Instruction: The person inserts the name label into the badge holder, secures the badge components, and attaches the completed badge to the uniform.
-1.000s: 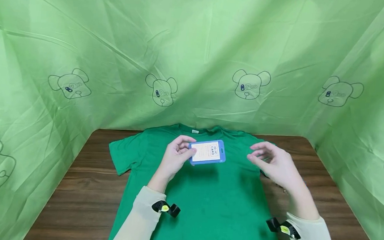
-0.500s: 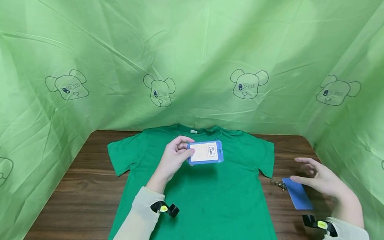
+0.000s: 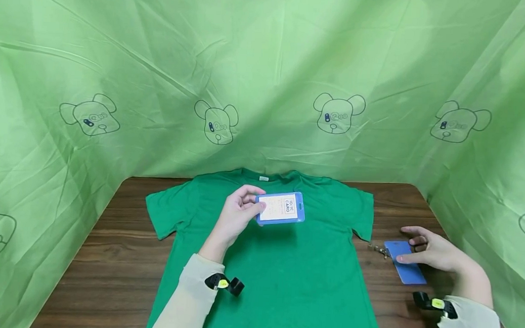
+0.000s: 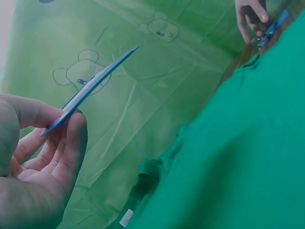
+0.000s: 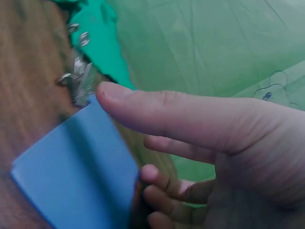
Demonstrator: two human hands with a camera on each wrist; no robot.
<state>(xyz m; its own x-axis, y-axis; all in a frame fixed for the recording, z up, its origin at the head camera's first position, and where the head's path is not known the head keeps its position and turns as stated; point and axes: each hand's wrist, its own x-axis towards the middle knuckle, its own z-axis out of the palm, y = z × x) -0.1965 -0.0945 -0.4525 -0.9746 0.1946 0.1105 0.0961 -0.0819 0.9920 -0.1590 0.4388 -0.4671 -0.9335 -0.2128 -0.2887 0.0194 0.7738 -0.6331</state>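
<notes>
My left hand pinches a blue-framed ID card holder between thumb and fingers, over the chest of a green T-shirt. Its white insert reads "ID/IC CARD", and the slotted end points right. In the left wrist view the holder appears nearly edge-on. On the right, my right hand is over a flat blue rectangular card piece lying on the table. The right wrist view has the thumb stretched above this blue piece, with bent fingertips right at its edge and no grip on it.
Small metal clips lie between the blue piece and the shirt's right sleeve. The shirt is spread flat on a dark wooden table. Light green cloth with bear outlines walls the back and both sides.
My right hand has moved right and down from above the shirt to the blue piece, its fingers lowering toward it. The left hand keeps the ID card holder in nearly the same place.
</notes>
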